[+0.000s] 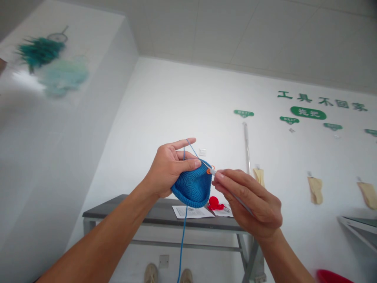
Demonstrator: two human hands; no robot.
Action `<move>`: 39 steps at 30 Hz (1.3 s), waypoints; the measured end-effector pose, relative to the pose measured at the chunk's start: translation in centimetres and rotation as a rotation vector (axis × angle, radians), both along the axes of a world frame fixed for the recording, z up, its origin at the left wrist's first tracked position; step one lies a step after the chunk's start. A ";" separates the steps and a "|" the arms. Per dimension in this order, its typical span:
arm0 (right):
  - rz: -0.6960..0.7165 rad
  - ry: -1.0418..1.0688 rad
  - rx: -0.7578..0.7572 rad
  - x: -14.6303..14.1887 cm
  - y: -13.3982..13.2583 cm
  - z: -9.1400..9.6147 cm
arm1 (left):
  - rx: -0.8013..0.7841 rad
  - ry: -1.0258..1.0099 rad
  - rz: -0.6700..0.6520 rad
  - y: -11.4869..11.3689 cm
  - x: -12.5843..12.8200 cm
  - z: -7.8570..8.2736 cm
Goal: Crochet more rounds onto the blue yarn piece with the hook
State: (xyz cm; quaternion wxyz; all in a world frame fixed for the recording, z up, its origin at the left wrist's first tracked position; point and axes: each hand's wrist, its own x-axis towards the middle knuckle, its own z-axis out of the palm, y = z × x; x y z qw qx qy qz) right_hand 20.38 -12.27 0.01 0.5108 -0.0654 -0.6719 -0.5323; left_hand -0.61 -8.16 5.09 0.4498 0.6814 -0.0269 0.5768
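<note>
My left hand (173, 167) pinches the upper edge of a blue crocheted piece (193, 184), thumb in front. Its index finger is stretched out with blue yarn (193, 148) looped over it. From the piece's lower edge a blue strand (183, 239) hangs down out of view. In my right hand (250, 198) is a crochet hook (212, 171) with a grey handle, held between thumb and fingers. The hook's tip meets the top edge of the piece, close to my left thumb. An orange stitch marker (209, 170) sits at the right edge, beside the hook.
Behind my hands stands a dark-topped table (118, 208) with printed sheets (191, 212) and a red yarn ball (214, 203). Pale gloves (315, 190) and a metal pole (247, 147) hang on the wall. A red rounded object (332, 276) shows at lower right.
</note>
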 end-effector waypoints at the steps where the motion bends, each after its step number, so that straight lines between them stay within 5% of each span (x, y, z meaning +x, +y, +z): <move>1: -0.027 -0.004 0.011 0.1 -0.1 0.0 | -0.001 0.000 0.008 0.0 0.0 0.0; 10: -0.222 -0.102 0.110 0.9 -1.3 0.6 | 0.067 0.039 0.159 0.2 0.0 -0.1; 22: -0.325 -0.269 -0.083 1.4 -3.9 1.8 | 0.282 0.197 0.348 0.7 -0.4 0.1; 26: -0.194 -0.226 -0.174 1.6 -4.8 2.7 | 0.306 0.248 0.326 0.7 -0.7 0.1; 31: 0.072 -0.151 -0.457 2.5 -4.8 3.3 | 0.318 0.287 0.258 0.5 -0.9 0.0; 39: 0.879 0.254 -0.987 1.3 -1.0 1.8 | 0.296 0.247 0.156 0.5 -1.0 -0.2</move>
